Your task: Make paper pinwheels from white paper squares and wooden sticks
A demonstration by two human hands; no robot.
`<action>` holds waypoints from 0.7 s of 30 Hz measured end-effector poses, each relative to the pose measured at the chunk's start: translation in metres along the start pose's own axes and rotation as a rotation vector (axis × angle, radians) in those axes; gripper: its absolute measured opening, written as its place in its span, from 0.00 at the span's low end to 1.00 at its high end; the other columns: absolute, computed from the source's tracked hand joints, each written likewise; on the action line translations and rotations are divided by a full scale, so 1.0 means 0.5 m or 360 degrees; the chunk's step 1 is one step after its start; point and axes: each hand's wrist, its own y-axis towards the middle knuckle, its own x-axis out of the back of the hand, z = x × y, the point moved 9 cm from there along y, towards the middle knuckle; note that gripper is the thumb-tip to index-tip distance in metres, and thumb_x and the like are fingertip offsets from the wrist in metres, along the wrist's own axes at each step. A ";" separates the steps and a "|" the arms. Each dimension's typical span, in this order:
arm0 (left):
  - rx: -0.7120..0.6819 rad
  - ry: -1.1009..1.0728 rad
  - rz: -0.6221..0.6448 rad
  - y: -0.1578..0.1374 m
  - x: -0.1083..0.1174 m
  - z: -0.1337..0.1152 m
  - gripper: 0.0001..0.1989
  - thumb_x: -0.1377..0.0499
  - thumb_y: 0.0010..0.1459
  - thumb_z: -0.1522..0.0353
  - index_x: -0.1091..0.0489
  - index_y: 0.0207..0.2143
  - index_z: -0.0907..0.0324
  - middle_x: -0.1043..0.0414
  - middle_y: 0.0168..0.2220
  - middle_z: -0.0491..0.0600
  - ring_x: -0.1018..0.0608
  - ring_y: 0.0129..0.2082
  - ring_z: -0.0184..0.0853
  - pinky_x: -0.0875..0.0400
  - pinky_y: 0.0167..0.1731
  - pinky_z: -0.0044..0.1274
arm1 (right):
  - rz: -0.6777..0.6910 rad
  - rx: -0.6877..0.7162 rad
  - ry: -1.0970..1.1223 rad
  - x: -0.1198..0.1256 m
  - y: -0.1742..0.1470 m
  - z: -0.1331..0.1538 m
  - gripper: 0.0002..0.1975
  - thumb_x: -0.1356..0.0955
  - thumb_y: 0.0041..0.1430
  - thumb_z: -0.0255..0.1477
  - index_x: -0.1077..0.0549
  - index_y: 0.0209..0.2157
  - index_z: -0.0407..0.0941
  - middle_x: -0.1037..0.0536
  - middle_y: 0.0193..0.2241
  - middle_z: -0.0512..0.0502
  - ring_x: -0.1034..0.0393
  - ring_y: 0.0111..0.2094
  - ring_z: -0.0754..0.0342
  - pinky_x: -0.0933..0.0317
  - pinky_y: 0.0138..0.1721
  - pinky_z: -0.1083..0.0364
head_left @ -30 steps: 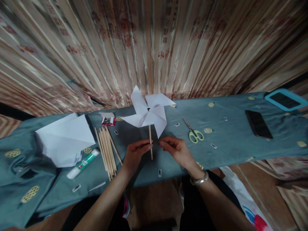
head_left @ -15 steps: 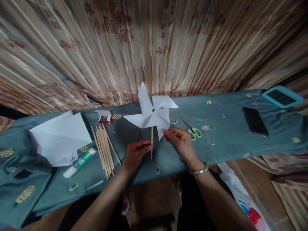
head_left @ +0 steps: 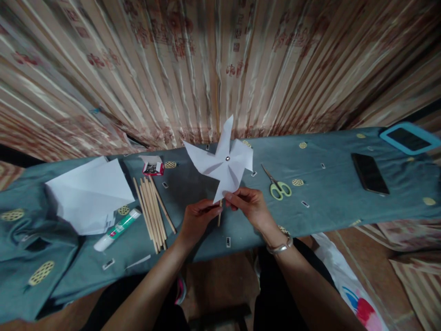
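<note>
A white paper pinwheel (head_left: pixel 225 166) stands upright at the centre, a shiny pin at its hub. Its wooden stick (head_left: pixel 219 219) shows only at the lower end; the blades cover the rest. My left hand (head_left: pixel 200 221) pinches this stick low down between thumb and fingers. Just right of it, my right hand (head_left: pixel 250 207) has thumb and fingers closed at the pinwheel's lower blade, touching the paper's edge. A metal bracelet (head_left: pixel 280 247) circles my right wrist.
Left on the cloth-covered table (head_left: pixel 193 243) lie white paper sheets (head_left: pixel 89 193), a glue stick (head_left: pixel 117 230), several wooden sticks (head_left: pixel 151 211) and a small open box of pins (head_left: pixel 153 166). Right lie green-handled scissors (head_left: pixel 279 189), a black phone (head_left: pixel 370 174) and a blue-framed tablet (head_left: pixel 409 139). A curtain (head_left: pixel 193 69) hangs behind.
The pinwheel's blades have turned on the pin and tilted. My right hand has shifted left with the lower blade, close to my left hand. My left hand keeps hold of the stick.
</note>
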 end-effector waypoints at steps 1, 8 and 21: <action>-0.0006 -0.0014 0.0003 0.000 0.000 -0.001 0.09 0.31 0.43 0.66 0.18 0.31 0.58 0.20 0.30 0.49 0.22 0.34 0.38 0.30 0.40 0.27 | 0.0005 0.0025 -0.0023 -0.003 -0.001 0.001 0.19 0.24 0.43 0.48 0.24 0.18 0.46 0.26 0.17 0.52 0.38 0.19 0.60 0.42 0.23 0.58; 0.0024 -0.0016 -0.0049 -0.001 0.014 -0.004 0.10 0.30 0.42 0.66 0.18 0.31 0.58 0.20 0.30 0.49 0.22 0.35 0.38 0.30 0.40 0.27 | -0.0141 0.0222 -0.0327 0.041 -0.016 0.037 0.17 0.26 0.49 0.43 0.25 0.18 0.46 0.29 0.16 0.54 0.41 0.18 0.60 0.45 0.22 0.58; 0.0146 -0.0031 0.0106 -0.012 -0.003 0.011 0.10 0.30 0.41 0.66 0.18 0.30 0.58 0.19 0.31 0.50 0.22 0.32 0.36 0.30 0.37 0.26 | -0.0731 0.0513 -0.0167 0.195 0.012 0.090 0.14 0.23 0.45 0.38 0.21 0.35 0.48 0.17 0.32 0.48 0.24 0.35 0.52 0.31 0.42 0.51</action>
